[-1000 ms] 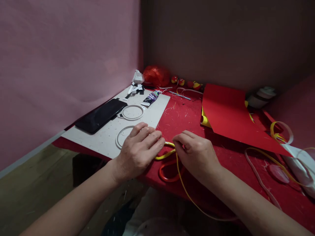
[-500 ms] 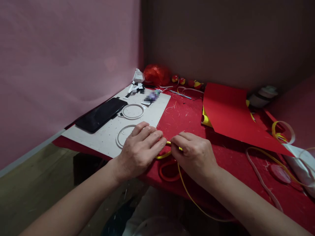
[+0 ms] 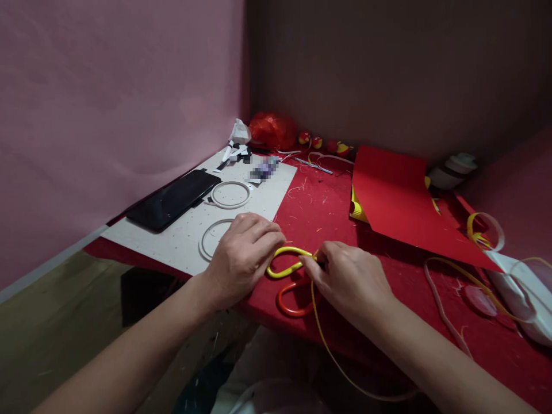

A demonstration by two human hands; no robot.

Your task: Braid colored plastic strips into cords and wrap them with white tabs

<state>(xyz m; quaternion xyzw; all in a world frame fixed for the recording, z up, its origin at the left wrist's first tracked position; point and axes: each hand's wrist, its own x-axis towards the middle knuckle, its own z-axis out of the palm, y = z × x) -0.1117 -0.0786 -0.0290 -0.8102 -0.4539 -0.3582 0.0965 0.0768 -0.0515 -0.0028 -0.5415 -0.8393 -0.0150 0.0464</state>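
Observation:
A yellow loop (image 3: pixel 287 275) and a red-orange loop (image 3: pixel 290 311), which look like a pair of handles, show between my hands near the table's front edge. My left hand (image 3: pixel 245 256) has its fingers curled at the left side of the yellow loop. Pinched at the loop's right end is my right hand (image 3: pixel 345 270), closed on the yellow loop where a yellow strip meets it. That thin strip (image 3: pixel 325 342) hangs from beneath the right hand over the table edge and curves to the right.
On a white board (image 3: pixel 172 253) lie a black phone (image 3: pixel 175 198) and two pale rings (image 3: pixel 230 195). Red sheets (image 3: pixel 401 195) cover yellow material at the right. A red plastic bag (image 3: pixel 273 131), small red-yellow balls (image 3: pixel 317 141) and a bottle (image 3: pixel 452 171) stand at the back.
The yellow loop, mostly covered by my left hand before, is now widely exposed. My left hand has drawn slightly leftward, and my right hand has shifted a little right. The red-orange loop shows more brightly.

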